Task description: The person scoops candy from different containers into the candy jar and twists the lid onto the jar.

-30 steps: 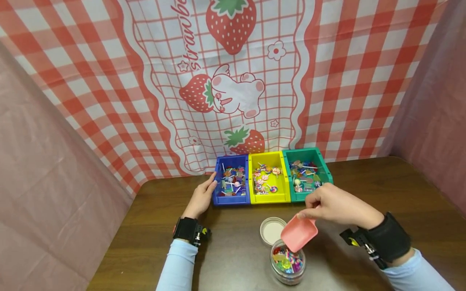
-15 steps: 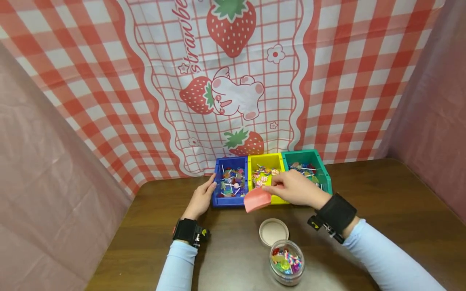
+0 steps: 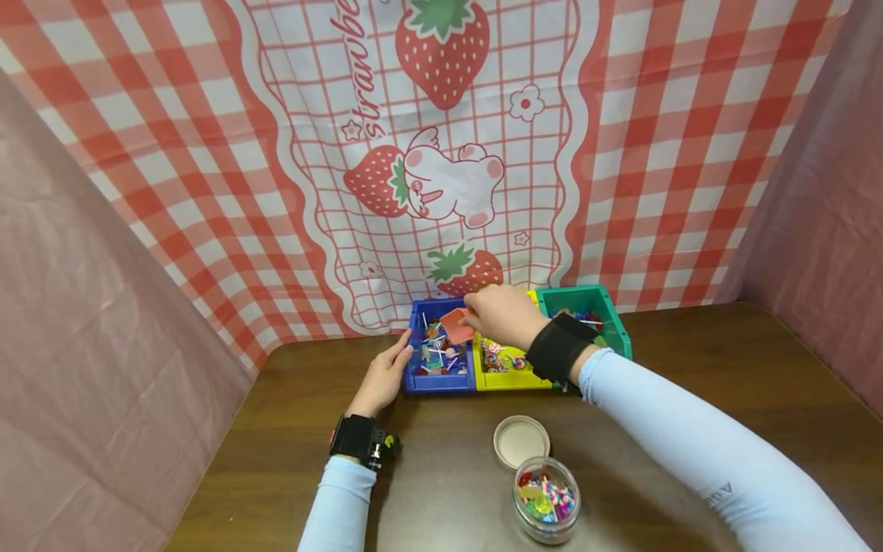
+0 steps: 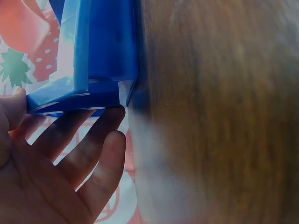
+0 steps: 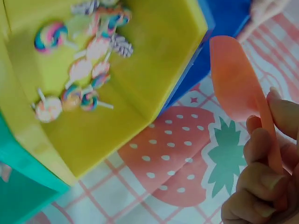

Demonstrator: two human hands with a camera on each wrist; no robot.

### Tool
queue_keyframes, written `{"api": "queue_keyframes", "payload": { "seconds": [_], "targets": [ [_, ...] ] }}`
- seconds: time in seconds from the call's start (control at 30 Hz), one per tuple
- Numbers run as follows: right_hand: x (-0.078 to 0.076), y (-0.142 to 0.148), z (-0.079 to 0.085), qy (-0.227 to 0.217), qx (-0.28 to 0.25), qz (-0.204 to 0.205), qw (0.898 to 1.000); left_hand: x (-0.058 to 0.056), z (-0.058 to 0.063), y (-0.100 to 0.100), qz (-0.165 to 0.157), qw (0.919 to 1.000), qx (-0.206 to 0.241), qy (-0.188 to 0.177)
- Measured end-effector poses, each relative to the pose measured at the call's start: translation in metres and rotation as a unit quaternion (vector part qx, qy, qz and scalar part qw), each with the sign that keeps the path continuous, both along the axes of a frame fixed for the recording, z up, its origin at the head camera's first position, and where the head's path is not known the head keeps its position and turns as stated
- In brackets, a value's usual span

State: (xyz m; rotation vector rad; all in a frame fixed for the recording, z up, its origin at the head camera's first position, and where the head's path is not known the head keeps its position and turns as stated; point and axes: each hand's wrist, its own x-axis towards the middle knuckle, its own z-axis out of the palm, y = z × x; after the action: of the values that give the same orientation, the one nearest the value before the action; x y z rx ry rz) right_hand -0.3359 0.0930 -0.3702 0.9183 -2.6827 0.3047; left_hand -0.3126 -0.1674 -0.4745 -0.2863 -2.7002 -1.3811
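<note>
A blue bin (image 3: 441,383), a yellow bin (image 3: 513,379) and a green bin (image 3: 585,294) stand joined in a row, each with small candy-like charms inside. My left hand (image 3: 379,377) rests against the blue bin's left side; in the left wrist view its fairly straight fingers (image 4: 110,156) touch the blue wall (image 4: 110,42). My right hand (image 3: 506,314) grips a pink scoop (image 3: 457,326) by its handle, over the blue bin near the yellow divider. The right wrist view shows the scoop (image 5: 233,79) tilted, with nothing visible in its bowl. Lollipop charms (image 5: 81,70) lie in the yellow bin.
In front of the bins, a round pale lid (image 3: 521,441) lies on the wooden table (image 3: 276,460). Nearer stands an uncapped clear jar (image 3: 547,529) holding colourful charms (image 3: 545,497). A strawberry-print checked cloth (image 3: 448,184) hangs directly behind the bins.
My right hand has carried the scoop from above the jar, away and to the left, to over the blue bin. My left hand has stayed against the blue bin.
</note>
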Motion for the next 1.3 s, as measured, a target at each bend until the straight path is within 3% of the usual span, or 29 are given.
{"api": "queue_keyframes", "payload": {
  "seconds": [0.17, 0.33, 0.5, 0.63, 0.97, 1.13, 1.3],
  "targets": [
    [-0.007, -0.019, 0.003, 0.086, 0.07, 0.015, 0.994, 0.0, 0.0, 0.002, -0.004, 1.0, 0.004, 0.003],
    [-0.01, -0.038, 0.005, 0.127, 0.113, 0.011, 0.985, 0.0, 0.0, 0.001, 0.0, 1.0, 0.003, 0.002],
    [-0.015, -0.055, -0.004, 0.185, 0.167, 0.012, 0.968, 0.0, 0.001, 0.0, -0.001, 1.0, 0.004, -0.007],
    [-0.014, -0.068, -0.011, 0.191, 0.201, 0.004, 0.961, 0.001, 0.002, 0.0, -0.004, 0.9999, 0.007, -0.009],
    [-0.002, -0.082, -0.019, 0.111, 0.203, -0.016, 0.973, 0.001, 0.002, 0.002, -0.001, 1.0, 0.007, -0.006],
    [0.001, -0.084, -0.015, 0.041, 0.2, -0.037, 0.978, 0.001, 0.001, 0.001, -0.003, 1.0, 0.007, -0.004],
    [-0.002, -0.08, -0.009, -0.042, 0.152, -0.082, 0.984, 0.002, 0.002, 0.0, -0.004, 1.0, 0.006, -0.002]
  ]
}}
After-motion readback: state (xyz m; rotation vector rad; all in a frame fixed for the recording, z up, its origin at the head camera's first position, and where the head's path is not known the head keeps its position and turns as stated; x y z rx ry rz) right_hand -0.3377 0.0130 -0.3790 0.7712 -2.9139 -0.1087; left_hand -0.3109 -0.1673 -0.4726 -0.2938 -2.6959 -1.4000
